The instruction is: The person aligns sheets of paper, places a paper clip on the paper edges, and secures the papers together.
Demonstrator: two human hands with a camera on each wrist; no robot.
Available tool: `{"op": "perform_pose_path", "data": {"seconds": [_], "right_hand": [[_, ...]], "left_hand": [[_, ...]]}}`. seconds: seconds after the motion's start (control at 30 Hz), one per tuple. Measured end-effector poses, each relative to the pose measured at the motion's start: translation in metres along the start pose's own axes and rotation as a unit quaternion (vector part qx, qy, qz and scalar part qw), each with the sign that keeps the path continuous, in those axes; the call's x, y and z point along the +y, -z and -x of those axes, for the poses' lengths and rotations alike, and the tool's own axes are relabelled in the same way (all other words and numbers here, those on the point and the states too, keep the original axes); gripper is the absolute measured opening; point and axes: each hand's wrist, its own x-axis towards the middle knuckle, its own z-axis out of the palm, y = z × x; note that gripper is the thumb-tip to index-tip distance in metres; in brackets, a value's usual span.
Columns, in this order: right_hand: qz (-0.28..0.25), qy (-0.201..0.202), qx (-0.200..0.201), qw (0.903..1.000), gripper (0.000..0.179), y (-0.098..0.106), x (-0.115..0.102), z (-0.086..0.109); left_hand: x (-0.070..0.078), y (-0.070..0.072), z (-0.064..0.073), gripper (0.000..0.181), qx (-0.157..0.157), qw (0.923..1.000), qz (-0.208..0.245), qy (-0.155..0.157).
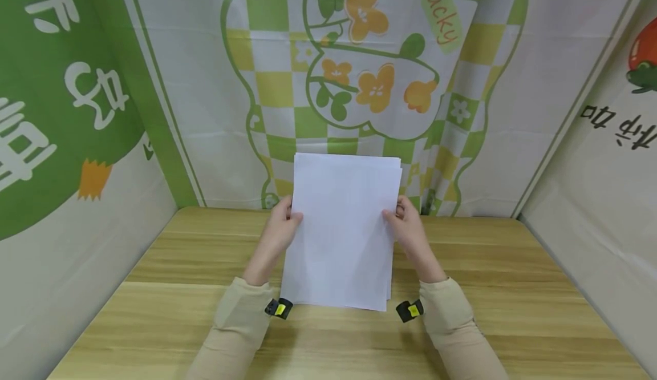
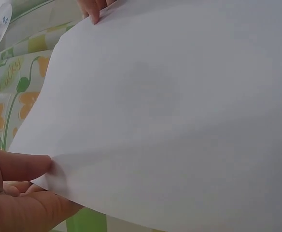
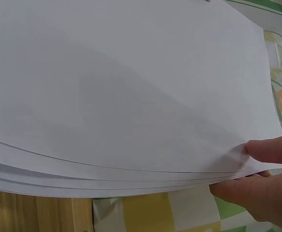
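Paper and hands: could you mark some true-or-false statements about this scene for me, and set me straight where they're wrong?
1. The left hand grips the paper. True.
2. The right hand lies flat on the table. False: it grips the paper's other side edge.
3. The paper is one single sheet. False: the right wrist view shows several sheets.
4. The cloth at the back bears the word "Lucky". True.
5. The paper's visible face is covered in writing. False: it looks blank.

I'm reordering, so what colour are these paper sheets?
The paper sheets are white, clearest in the head view.
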Motion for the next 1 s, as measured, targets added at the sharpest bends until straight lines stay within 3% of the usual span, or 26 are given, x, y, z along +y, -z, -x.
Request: {"op": "perform_pose_path", "data": {"seconds": [0.43,1.0], "right_hand": [[-0.025,0.051,0.012,0.9983,0.033,0.0008,-0.0047,0.0005],[-0.056,0.158,0.002,0.9858,0.035,0.0067,-0.0047,0.0014]], "left_hand": [[-0.0027,0.0001,-0.0010,0.028,0.034,0.9983,0.017,-0.044],[-0.0010,0.0007,0.0014,0.035,0.029,0.9907,0.087,-0.101]]}}
